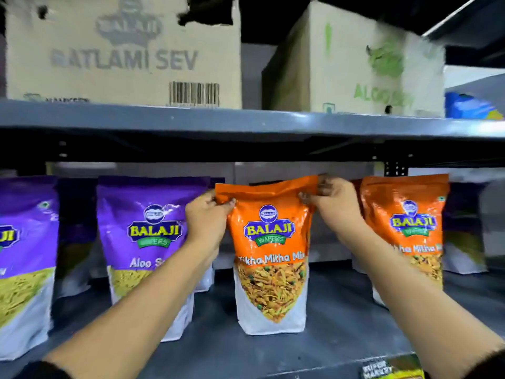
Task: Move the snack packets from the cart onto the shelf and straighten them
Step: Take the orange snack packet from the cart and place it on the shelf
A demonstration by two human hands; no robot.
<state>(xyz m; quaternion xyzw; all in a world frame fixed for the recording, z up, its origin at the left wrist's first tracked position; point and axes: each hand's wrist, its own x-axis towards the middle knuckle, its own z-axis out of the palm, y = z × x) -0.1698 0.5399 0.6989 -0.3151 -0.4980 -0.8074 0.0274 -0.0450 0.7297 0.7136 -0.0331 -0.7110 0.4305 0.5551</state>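
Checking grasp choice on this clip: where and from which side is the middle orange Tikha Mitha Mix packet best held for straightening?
Probably by the flat sealed top strip, from the front, one corner each. The orange packet stands upright on the shelf, its filled belly bulging while the top is thin and pinchable. The left hand and right hand already pinch those corners.

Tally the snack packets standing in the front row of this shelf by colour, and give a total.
Purple packets: 2, one at the left edge and one beside the left hand.
Orange packets: 2, one pinched at its top corners by the left hand and right hand, and one further right.
Total: 4. More packets stand behind, too hidden to count.
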